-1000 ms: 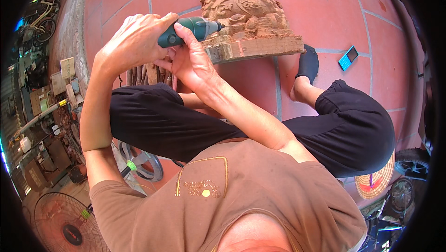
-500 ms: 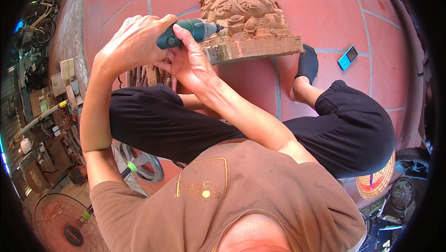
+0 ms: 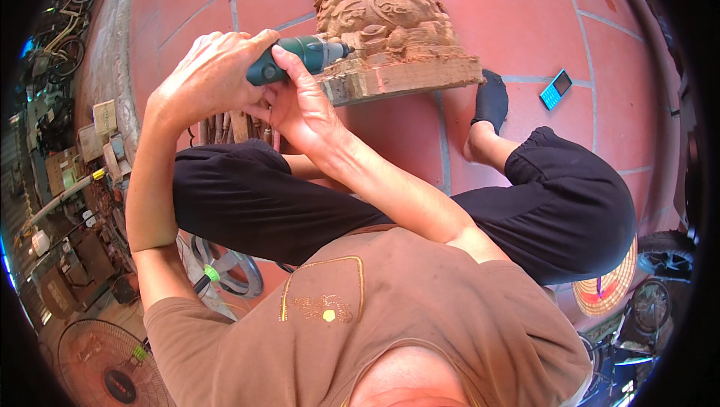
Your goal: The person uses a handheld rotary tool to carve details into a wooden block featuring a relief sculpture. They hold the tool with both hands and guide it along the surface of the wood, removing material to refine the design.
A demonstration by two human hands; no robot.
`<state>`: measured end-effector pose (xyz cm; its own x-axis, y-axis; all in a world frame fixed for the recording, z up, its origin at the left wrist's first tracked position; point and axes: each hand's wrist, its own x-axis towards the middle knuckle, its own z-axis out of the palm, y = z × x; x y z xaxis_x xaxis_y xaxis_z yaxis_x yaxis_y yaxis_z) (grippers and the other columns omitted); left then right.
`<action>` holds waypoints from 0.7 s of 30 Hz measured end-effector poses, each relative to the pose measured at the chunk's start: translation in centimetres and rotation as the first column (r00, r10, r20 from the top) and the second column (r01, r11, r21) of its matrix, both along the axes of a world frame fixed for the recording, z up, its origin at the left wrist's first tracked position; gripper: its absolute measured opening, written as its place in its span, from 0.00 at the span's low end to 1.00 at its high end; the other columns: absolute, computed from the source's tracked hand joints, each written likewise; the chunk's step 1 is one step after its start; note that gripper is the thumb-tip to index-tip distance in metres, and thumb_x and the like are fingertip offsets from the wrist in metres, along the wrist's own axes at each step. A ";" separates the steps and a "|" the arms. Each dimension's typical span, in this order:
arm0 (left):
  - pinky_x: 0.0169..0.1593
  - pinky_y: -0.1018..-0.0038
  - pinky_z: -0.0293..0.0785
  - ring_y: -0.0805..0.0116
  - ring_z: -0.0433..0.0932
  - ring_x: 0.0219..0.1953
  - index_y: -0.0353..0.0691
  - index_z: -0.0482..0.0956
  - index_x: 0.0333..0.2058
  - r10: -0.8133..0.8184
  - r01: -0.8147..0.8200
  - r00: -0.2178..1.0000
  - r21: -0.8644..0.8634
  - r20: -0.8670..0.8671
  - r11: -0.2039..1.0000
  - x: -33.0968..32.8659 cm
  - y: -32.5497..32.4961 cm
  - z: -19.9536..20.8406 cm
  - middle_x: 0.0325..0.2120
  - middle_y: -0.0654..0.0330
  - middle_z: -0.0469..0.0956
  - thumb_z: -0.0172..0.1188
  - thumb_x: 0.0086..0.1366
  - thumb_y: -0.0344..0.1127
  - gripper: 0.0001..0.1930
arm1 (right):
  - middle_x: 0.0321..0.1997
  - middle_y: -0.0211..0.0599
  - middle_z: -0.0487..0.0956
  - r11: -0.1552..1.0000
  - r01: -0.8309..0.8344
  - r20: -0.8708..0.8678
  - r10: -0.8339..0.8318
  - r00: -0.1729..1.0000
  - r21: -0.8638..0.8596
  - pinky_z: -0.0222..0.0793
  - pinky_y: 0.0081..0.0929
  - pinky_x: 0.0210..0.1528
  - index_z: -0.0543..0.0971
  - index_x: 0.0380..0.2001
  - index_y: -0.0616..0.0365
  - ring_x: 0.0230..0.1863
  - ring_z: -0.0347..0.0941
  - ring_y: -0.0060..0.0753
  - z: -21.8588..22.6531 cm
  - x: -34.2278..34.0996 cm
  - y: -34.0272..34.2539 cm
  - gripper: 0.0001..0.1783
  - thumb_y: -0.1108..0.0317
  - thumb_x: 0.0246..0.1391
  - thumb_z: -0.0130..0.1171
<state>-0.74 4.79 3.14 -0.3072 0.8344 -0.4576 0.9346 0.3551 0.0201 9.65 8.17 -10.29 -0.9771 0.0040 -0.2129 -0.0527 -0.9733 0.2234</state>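
Two bare hands: left hand [image 3: 210, 73] wraps over the rear of the tool, fingers closed around it; right hand [image 3: 300, 111] supports it from beneath, thumb pressed along the casing, the other fingers curled and partly hidden.
Rotary tool [image 3: 289, 61]: dark green rounded cylinder, grey collar, dark tapered nose pointing at the lower left part of the carving; whether its tip touches is too small to tell.
Carving [image 3: 390, 21]: brown wood, deep rounded relief, a ridged segmented strip higher up; standing on the floor ahead, top cut off by the frame.
Base [image 3: 409, 79]: thick rough slab, flat-faced, reddish crumbs along its upper edge.
Floor [image 3: 517, 25]: smooth reddish tiles, grey joints.
Phone [image 3: 556, 90]: bright blue, keypad, dark screen, lying beyond the black sock [image 3: 491, 100].
Shirt [image 3: 427, 287]: brown cloth, gold-outlined studded emblem, lettering too blurred to read.
Hat [image 3: 604, 287]: woven straw, reddish patch.
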 end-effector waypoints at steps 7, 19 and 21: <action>0.42 0.56 0.72 0.43 0.79 0.38 0.34 0.73 0.52 -0.030 0.034 0.999 0.117 -0.037 0.993 -0.3 -0.5 -0.2 0.32 0.43 0.80 0.65 0.48 0.34 0.29 | 0.44 0.26 0.81 0.999 0.001 -0.009 -0.001 1.000 0.038 0.73 0.47 0.55 0.75 0.46 0.45 0.50 0.77 0.28 0.0 -0.5 0.5 0.16 0.57 0.57 0.66; 0.44 0.58 0.73 0.40 0.78 0.41 0.35 0.72 0.53 0.001 -0.007 0.998 0.092 0.064 0.996 0.6 1.7 0.0 0.38 0.42 0.80 0.69 0.41 0.31 0.35 | 0.44 0.25 0.79 0.989 0.101 0.087 -0.111 0.990 0.109 0.74 0.38 0.52 0.74 0.47 0.47 0.48 0.75 0.24 0.6 0.5 1.5 0.20 0.55 0.55 0.67; 0.44 0.58 0.74 0.40 0.78 0.42 0.34 0.72 0.53 -0.011 0.004 0.998 0.100 0.066 0.995 0.8 2.1 0.0 0.39 0.42 0.80 0.71 0.41 0.31 0.36 | 0.44 0.25 0.79 0.987 0.113 0.100 -0.124 0.987 0.112 0.73 0.38 0.52 0.74 0.48 0.47 0.49 0.75 0.24 0.8 0.8 1.8 0.20 0.55 0.55 0.67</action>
